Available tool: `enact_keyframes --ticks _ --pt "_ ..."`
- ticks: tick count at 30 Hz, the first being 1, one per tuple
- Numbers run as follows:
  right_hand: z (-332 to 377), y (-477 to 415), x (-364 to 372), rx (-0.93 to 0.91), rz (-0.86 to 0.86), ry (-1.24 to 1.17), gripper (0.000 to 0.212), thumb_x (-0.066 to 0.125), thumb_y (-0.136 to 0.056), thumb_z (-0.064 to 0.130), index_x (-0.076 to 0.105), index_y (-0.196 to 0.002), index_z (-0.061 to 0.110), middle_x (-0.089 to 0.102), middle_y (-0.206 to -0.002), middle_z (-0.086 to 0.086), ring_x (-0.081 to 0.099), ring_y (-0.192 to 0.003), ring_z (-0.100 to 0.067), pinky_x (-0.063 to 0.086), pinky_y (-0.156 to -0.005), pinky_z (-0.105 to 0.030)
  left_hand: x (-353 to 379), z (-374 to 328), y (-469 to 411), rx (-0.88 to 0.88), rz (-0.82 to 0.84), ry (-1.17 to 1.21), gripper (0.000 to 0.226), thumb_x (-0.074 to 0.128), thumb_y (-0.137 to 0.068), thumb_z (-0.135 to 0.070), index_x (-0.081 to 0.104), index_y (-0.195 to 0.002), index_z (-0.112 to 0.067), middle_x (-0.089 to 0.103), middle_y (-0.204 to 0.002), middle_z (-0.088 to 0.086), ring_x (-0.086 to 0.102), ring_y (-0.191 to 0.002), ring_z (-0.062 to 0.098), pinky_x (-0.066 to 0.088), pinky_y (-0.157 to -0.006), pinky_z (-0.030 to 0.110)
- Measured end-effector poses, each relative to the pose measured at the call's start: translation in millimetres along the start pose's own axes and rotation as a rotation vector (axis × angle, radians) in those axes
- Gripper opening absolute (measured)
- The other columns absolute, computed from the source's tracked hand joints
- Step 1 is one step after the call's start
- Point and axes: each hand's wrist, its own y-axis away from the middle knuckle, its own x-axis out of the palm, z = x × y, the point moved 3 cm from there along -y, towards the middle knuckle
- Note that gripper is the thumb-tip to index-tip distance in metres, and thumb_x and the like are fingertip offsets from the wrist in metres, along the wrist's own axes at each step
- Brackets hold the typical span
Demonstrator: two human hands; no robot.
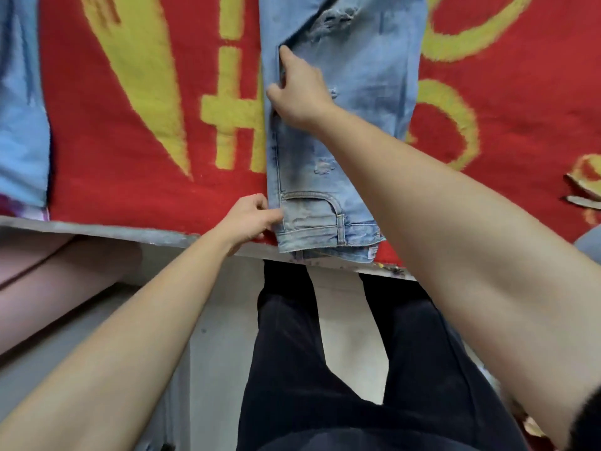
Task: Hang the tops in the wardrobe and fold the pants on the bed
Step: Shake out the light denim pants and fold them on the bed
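Jeans [354, 131] lie flat on the bed [97, 228], on the red/yellow blanket [136, 177], centre of frame. They look already doubled leg on leg. The long axis runs straight up the frame: waistband at the near bed edge, lower centre, and legs going off the top.

Left hand [250, 219] is at the waistband's left corner, fingers curled, pinching the denim by the pocket. Right hand [299, 92] is further up the same left edge, approx mid-thigh, with the index finger laid along the seam and the thumb out to the left. It seems to grip that edge, though the fingertips are partly hidden.

Both hands are on the left side seam, so the jeans lie to the right of the hands. Left hand is nearer the waist, right hand nearer the hems, but the hems are out of view and beyond the right hand's reach as it stands. Prob next: a fold across the long axis, hems toward the waist.

Another pale blue garment [19, 118] is at the far left of the frame.
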Motion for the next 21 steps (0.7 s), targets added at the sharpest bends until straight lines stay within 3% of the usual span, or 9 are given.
enact_keyframes --ticks 2,3,7,9,12,14,16,18,21 --pt "-12 -3 13 0.040 0.118 0.101 0.060 0.049 -0.096 0.021 0.029 -0.152 0.011 0.064 -0.119 -0.011 0.057 -0.113 -0.033 0.047 -0.091 -0.037 2 12 -8 -0.014 -0.005 0.000 0.017 0.068 -0.083 -0.009 0.052 -0.078 -0.012 0.060 -0.067 0.005 0.052 -0.064 0.016 0.041 -0.052 0.026" --pt "-16 -2 15 0.047 0.130 0.100 0.067 0.050 -0.096 0.022 0.021 -0.156 0.014 0.066 -0.118 -0.010 0.059 -0.109 -0.030 0.048 -0.091 -0.037 3 15 -10 -0.014 0.003 0.009 0.015 0.069 -0.082 -0.008 0.055 -0.078 -0.012 0.061 -0.066 0.005 0.052 -0.068 0.018 0.042 -0.058 0.030" --pt "-21 -3 17 0.095 0.095 -0.082 0.074 0.051 -0.091 0.015 0.021 -0.159 0.019 0.060 -0.077 0.004 0.055 -0.066 -0.012 0.047 -0.069 -0.026 2 20 -9 -0.018 0.086 0.035 0.033 0.083 -0.077 -0.021 0.059 -0.088 0.000 0.059 -0.078 0.013 0.049 -0.074 0.019 0.040 -0.068 0.037" --pt "-20 -2 16 0.095 0.042 -0.167 0.072 0.051 -0.089 0.015 0.027 -0.157 0.020 0.055 -0.067 0.007 0.052 -0.061 -0.009 0.045 -0.067 -0.026 3 18 -9 -0.022 0.091 -0.003 0.037 0.087 -0.074 -0.021 0.055 -0.081 -0.006 0.057 -0.075 0.013 0.048 -0.071 0.018 0.041 -0.066 0.035" --pt "-23 2 20 0.040 0.041 -0.110 0.070 0.052 -0.092 0.019 0.026 -0.158 0.017 0.054 -0.068 0.006 0.052 -0.065 -0.010 0.044 -0.074 -0.027 8 13 -16 -0.024 0.080 -0.149 0.041 0.090 -0.069 -0.018 0.050 -0.072 -0.011 0.061 -0.070 0.011 0.055 -0.064 0.019 0.046 -0.060 0.031" --pt "-27 5 25 0.018 0.155 -0.001 0.074 0.052 -0.096 0.021 0.014 -0.160 0.015 0.056 -0.084 0.000 0.055 -0.083 -0.021 0.044 -0.082 -0.030 12 10 -20 -0.013 0.036 -0.266 0.045 0.091 -0.067 -0.020 0.047 -0.068 -0.013 0.063 -0.073 0.012 0.057 -0.066 0.021 0.048 -0.062 0.035" --pt "-28 7 22 0.031 0.220 0.031 0.078 0.055 -0.098 0.027 0.010 -0.160 0.013 0.055 -0.095 0.000 0.054 -0.095 -0.022 0.039 -0.082 -0.026 14 6 -22 -0.011 0.001 -0.367 0.045 0.091 -0.066 -0.024 0.047 -0.069 -0.015 0.063 -0.076 0.011 0.058 -0.071 0.022 0.053 -0.069 0.043" --pt "-25 11 13 0.076 0.204 -0.022 0.070 0.057 -0.098 0.034 0.027 -0.157 0.011 0.066 -0.112 -0.003 0.058 -0.108 -0.020 0.038 -0.088 -0.021 13 3 -18 -0.023 0.004 -0.430 0.043 0.090 -0.067 -0.030 0.050 -0.074 -0.016 0.066 -0.084 0.008 0.061 -0.078 0.024 0.053 -0.074 0.043" --pt "-30 31 -11 0.002 -0.121 0.026 0.039 0.053 -0.099 0.025 0.061 -0.133 0.008 0.065 -0.121 -0.011 0.061 -0.112 -0.025 0.042 -0.098 -0.033 8 -11 -13 0.021 -0.030 -0.394 0.042 0.081 -0.070 -0.057 0.058 -0.086 -0.026 0.068 -0.093 -0.002 0.063 -0.085 0.021 0.049 -0.074 0.036"
